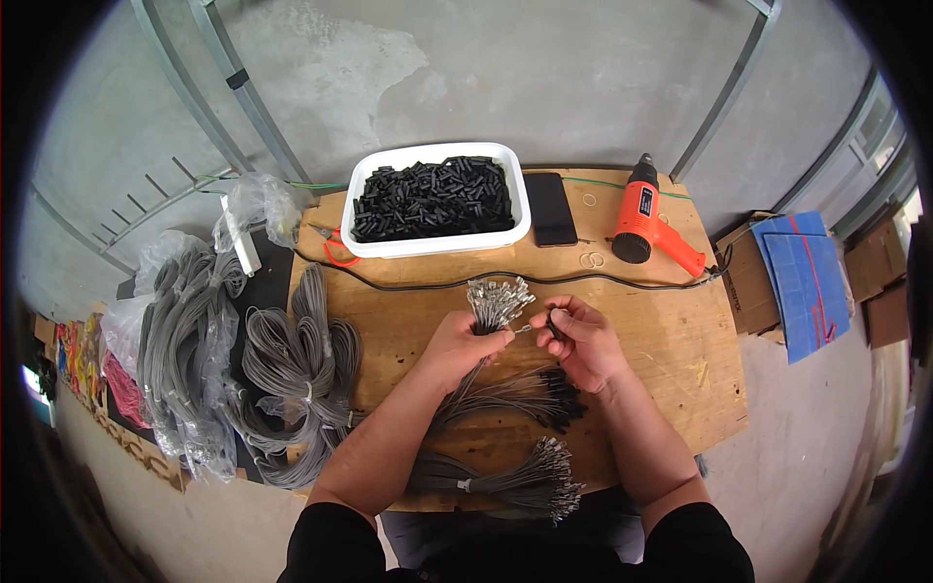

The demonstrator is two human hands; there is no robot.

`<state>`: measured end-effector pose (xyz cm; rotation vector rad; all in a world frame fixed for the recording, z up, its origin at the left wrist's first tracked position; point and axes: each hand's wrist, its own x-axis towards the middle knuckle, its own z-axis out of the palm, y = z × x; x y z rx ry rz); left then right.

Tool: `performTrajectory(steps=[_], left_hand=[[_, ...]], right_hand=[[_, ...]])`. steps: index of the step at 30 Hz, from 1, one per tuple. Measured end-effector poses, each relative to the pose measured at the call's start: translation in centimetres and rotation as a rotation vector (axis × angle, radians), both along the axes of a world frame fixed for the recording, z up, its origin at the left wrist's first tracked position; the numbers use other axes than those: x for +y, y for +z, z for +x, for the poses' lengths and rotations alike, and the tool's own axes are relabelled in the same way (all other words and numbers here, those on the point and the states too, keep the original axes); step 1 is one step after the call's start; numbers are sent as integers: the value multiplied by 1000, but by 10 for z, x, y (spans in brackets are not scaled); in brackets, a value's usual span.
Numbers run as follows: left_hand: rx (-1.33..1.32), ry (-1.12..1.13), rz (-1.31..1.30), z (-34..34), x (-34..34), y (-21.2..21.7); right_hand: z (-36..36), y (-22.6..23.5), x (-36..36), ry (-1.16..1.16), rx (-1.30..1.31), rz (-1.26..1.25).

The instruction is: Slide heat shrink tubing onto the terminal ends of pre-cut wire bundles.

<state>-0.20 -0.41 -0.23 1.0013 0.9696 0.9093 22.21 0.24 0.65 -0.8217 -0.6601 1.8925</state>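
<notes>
A bundle of grey wires [481, 361] with bare metal terminals [499, 301] fanned out at the top is gripped in my left hand [461, 350]. One terminal sticks out sideways from that hand toward the right. My right hand [587, 342] pinches a short black sleeve [555, 324] between thumb and fingers, close to this terminal. Beneath my hands lie grey wires whose ends carry black sleeves [562, 398]. Nearer to me rests another tied bundle of grey wires [505, 478] with bare metal ends.
A white tub [525, 209] full of black sleeves stands at the back, beside a black phone [551, 209]. An orange heat gun [641, 222] lies at the back right, its black cord [437, 286] crossing the table. Red-handled pliers [340, 255] and coiled grey wires [296, 364] are at left.
</notes>
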Motion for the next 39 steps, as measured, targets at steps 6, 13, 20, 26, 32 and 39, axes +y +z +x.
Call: performTrajectory(steps=[6, 13, 20, 26, 32, 39], left_hand=[[-26, -2, -6, -1, 0, 2], [-37, 20, -8, -3, 1, -1], [-32, 34, -12, -2, 1, -1], [-36, 29, -28, -2, 2, -2], [-57, 18, -34, -2, 1, -2], [-43, -23, -33, -2, 1, -1]], right_hand=[[2, -5, 0, 72, -80, -2], [-6, -5, -3, 36, -104, 30], [-11, -4, -6, -55, -248, 94], [-17, -4, -7, -109, -294, 119], [-17, -3, -9, -101, -311, 143], [-16, -4, -8, -109, -297, 169]])
